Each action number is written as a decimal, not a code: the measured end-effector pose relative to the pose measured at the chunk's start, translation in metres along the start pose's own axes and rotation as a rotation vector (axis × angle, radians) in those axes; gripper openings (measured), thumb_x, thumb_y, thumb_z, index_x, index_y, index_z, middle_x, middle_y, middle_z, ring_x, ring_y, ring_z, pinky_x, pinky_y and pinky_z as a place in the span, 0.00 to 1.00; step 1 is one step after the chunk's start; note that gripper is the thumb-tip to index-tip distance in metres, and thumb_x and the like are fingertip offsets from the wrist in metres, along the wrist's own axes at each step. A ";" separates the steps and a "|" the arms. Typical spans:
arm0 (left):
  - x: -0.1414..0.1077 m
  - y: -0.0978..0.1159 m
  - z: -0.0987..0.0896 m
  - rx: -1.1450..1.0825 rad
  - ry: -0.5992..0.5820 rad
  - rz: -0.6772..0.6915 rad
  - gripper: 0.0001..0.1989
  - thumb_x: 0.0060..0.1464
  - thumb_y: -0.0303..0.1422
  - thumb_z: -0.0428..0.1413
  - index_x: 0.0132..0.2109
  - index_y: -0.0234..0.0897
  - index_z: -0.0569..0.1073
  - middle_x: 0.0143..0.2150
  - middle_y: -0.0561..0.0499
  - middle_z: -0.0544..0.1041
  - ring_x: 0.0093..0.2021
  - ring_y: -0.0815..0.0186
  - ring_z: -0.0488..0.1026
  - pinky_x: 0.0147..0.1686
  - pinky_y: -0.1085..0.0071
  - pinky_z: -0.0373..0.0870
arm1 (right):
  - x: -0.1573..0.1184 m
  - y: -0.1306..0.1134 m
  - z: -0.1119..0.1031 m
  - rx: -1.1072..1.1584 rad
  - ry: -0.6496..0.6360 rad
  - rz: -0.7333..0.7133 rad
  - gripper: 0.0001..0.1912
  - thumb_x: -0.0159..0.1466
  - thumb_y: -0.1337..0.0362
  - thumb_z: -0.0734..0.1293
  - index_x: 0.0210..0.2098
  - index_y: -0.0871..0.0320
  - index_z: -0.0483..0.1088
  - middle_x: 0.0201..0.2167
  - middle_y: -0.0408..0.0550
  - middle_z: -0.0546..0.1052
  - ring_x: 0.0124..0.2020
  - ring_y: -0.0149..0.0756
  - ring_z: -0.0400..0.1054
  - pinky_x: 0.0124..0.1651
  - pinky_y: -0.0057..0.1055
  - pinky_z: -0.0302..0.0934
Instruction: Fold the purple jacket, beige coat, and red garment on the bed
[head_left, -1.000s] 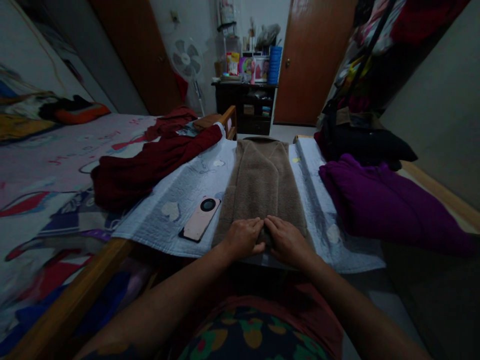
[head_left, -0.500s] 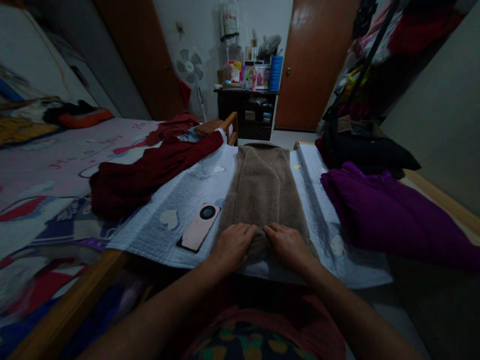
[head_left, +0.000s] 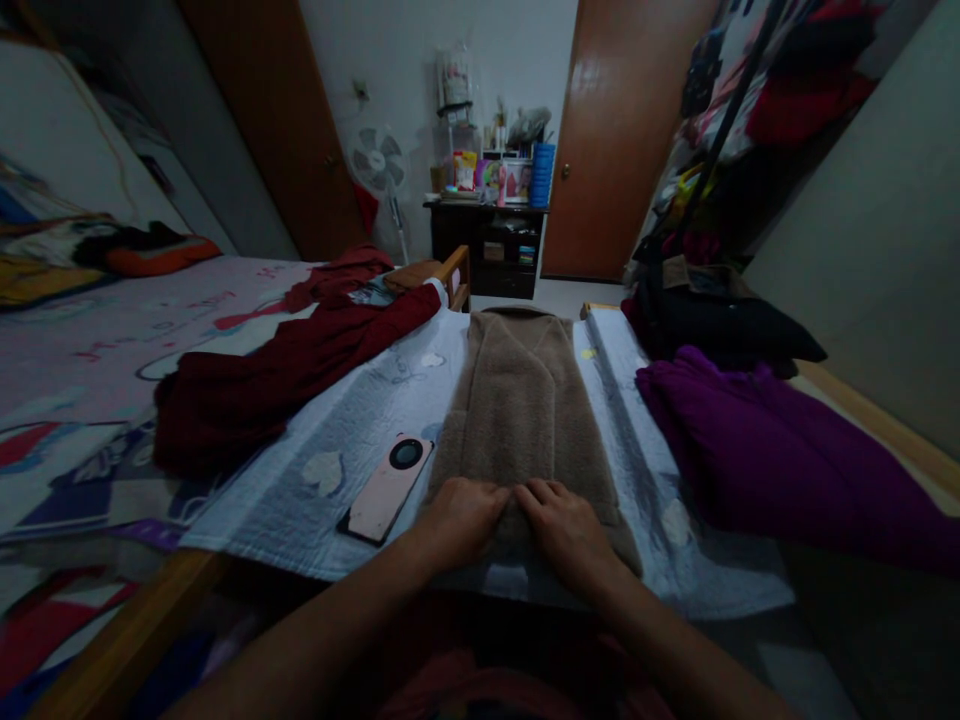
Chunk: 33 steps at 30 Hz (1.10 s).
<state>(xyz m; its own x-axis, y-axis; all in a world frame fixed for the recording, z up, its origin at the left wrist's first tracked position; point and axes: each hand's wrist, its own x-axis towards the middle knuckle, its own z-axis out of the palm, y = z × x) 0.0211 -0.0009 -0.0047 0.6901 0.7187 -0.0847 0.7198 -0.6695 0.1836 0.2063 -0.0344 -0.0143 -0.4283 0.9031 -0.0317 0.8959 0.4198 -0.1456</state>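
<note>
Brown garment [head_left: 517, 410]: matt cloth with a short, fuzzy pile; pale blue cover [head_left: 379, 405]: quilted cloth, matt, lightly puckered. Purple garment [head_left: 780, 450] and dark red garment [head_left: 277, 390]: soft-looking matt cloth, weave too dim to tell; phone [head_left: 379, 500]: smooth pink back with a dark, glassy-looking camera disc [head_left: 406, 454]. Door [head_left: 600, 160]: smooth wood, faint sheen, knob [head_left: 565, 171] looks metal; bed rail [head_left: 139, 635]: wood, low lustre.

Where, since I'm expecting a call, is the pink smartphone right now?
In the head view, the pink smartphone lies on the pale-blue quilt, left of the brown garment, near the left hand.
</note>
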 end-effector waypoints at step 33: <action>0.234 -0.053 0.014 -0.078 -0.071 0.590 0.32 0.62 0.50 0.46 0.67 0.39 0.58 0.70 0.43 0.57 0.70 0.54 0.51 0.66 0.48 0.46 | 0.031 0.024 -0.048 0.042 -0.181 -0.108 0.11 0.63 0.71 0.60 0.42 0.52 0.68 0.38 0.44 0.77 0.34 0.38 0.73 0.30 0.31 0.54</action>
<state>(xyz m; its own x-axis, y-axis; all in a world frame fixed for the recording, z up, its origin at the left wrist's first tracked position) 0.1454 0.2006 -0.0479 0.9769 0.2133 -0.0110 0.2073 -0.9340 0.2909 0.2200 0.0077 0.0286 -0.5389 0.8207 -0.1899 0.8397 0.5054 -0.1986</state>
